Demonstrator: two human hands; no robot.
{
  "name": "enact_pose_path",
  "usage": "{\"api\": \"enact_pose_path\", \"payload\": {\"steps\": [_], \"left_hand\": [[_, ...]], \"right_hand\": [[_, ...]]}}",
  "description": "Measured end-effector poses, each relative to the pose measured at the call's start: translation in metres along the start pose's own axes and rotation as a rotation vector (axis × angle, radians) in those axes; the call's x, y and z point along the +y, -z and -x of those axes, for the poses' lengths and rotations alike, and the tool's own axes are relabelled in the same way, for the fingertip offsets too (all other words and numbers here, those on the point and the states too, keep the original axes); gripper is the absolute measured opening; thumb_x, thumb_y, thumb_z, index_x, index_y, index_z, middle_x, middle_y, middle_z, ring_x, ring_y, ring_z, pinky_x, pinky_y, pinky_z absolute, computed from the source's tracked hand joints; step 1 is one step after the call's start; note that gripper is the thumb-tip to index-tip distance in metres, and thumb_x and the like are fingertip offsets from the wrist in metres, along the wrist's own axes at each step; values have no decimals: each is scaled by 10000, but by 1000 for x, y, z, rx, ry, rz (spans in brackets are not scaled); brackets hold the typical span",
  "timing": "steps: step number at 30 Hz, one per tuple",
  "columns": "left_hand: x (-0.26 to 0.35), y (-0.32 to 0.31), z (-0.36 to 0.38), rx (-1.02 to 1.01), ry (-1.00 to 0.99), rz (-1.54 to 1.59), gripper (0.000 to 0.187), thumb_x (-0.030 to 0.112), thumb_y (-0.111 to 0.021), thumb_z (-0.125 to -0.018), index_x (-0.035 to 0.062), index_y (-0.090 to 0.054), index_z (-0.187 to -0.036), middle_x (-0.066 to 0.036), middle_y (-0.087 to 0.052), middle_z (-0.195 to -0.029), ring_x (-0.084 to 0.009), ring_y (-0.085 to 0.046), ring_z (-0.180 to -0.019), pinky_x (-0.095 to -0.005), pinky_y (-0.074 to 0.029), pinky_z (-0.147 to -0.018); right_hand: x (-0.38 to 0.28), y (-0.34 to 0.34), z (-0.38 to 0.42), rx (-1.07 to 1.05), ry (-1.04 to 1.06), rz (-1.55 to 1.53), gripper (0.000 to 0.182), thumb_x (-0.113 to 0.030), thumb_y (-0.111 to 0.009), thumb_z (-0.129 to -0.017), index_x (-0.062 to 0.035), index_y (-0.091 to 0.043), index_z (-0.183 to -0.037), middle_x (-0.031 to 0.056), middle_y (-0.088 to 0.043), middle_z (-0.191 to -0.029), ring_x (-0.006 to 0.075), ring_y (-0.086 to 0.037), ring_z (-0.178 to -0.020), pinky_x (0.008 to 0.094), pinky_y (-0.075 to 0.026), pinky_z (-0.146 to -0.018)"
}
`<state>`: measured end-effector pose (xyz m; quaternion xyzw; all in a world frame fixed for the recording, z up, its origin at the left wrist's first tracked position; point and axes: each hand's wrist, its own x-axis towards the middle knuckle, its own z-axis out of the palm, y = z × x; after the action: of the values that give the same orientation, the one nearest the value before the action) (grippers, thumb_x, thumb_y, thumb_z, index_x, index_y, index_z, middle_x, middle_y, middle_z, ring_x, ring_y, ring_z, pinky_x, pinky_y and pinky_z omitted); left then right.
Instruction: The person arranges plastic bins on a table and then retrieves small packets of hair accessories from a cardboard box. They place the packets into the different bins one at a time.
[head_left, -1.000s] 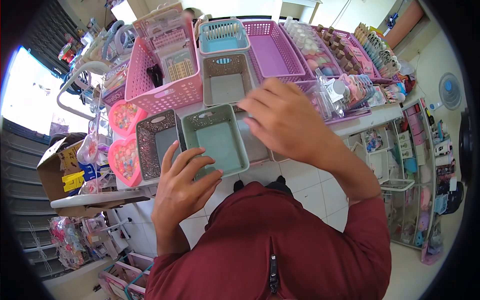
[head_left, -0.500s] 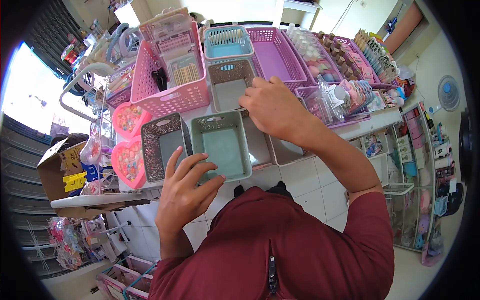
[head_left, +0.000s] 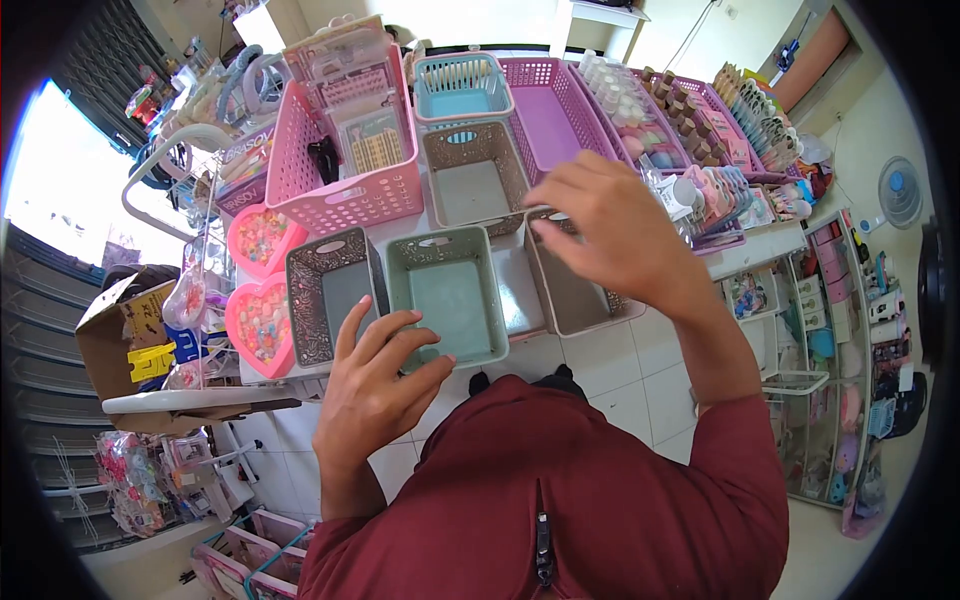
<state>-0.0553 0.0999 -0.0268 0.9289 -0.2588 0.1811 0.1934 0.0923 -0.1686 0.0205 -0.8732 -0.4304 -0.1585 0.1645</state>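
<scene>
On the table, three small baskets point(head_left: 447, 290).

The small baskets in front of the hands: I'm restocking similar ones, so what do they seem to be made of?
The green basket under the left hand looks like moulded plastic, matte, with a lace-like cut-out rim. The grey basket beside it and the beige basket near the right hand show the same pierced pattern and smooth floors, so probably plastic too.

Grey basket point(head_left: 575, 290) far rim hidden (behind right hand point(head_left: 610, 230)).
</scene>
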Motion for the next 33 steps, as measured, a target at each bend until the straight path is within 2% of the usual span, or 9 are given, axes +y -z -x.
{"api": "enact_pose_path", "payload": {"steps": [4, 8, 13, 16, 17, 19, 22, 27, 33], "left_hand": [[0, 2, 0, -15, 8, 22, 152, 138, -812, -736, 175, -770, -878, -8, -682, -1018, -225, -617, -1154, -580, -382, -1117], [2, 7, -3, -53, -3, 19, 144, 146, -819, -730, 174, -772, -864, -9, -685, -1019, -227, -620, -1154, -582, -379, -1117], [2, 5, -3, -40, -16, 26, 136, 153, -827, -728, 171, -771, -851, -5, -687, -1021, -229, -620, -1158, -579, -375, -1122], [2, 2, -2, -21, -12, 37, 134, 161, -830, -731, 172, -770, -851, -3, -686, -1023, -231, -619, -1160, -576, -376, -1120], [1, 1, -2, -13, -16, 48, 136, 166, -831, -733, 174, -769, -855, -2, -685, -1026, -232, -619, -1161, -575, -377, -1118], [0, 1, -2, -8, -16, 53, 140, 168, -831, -734, 175, -769, -859, -2, -684, -1029, -231, -619, -1162, -573, -379, -1117], [-2, 1, 0, -15, -21, 62, 150, 169, -832, -736, 177, -766, -870, -1, -681, -1034, -232, -618, -1164, -572, -381, -1112], [-4, -3, 0, 2, -29, 82, 163, 166, -832, -740, 182, -761, -886, 0, -678, -1033, -235, -617, -1165, -576, -389, -1105], [-4, -4, -3, -11, -41, 63, 171, 164, -831, -737, 185, -757, -890, -3, -678, -1030, -238, -622, -1153, -582, -398, -1101]], "right_hand": [[16, 18, 0, -58, -33, -64, 168, -160, -668, -885, -35, -700, -992, 102, -686, -967, 300, -620, -938, 404, -494, -851], [23, -19, -39, -126, 40, -146, 179, -182, -653, -901, -42, -704, -1001, 111, -694, -971, 306, -630, -963, 409, -498, -859], [18, -30, -80, -447, -119, -180, 224, -219, -614, -931, -49, -710, -1041, 129, -713, -1006, 302, -644, -1024, 428, -502, -867], [14, -23, -77, -587, -73, -243, 244, -235, -625, -930, -53, -705, -1071, 122, -700, -984, 311, -640, -990, 422, -502, -873], [15, -26, -71, -592, -64, -237, 244, -235, -625, -930, -53, -705, -1071, 122, -700, -984, 311, -640, -990, 422, -502, -873], [18, -37, -52, -290, 157, -171, 234, -234, -655, -920, -48, -691, -1057, 108, -674, -952, 320, -629, -953, 423, -500, -864], [10, -8, -30, -115, 153, -121, 200, -211, -689, -902, -40, -665, -1003, 93, -644, -941, 322, -614, -927, 434, -488, -845], [-2, 35, 39, -333, 28, -265, 309, -263, -816, -790, -89, -640, -976, 69, -636, -957, 289, -603, -915, 397, -450, -791], [-14, 11, 79, -323, 5, -209, 314, -261, -801, -783, -94, -638, -993, 48, -606, -936, 265, -585, -926, 385, -431, -793]]}}
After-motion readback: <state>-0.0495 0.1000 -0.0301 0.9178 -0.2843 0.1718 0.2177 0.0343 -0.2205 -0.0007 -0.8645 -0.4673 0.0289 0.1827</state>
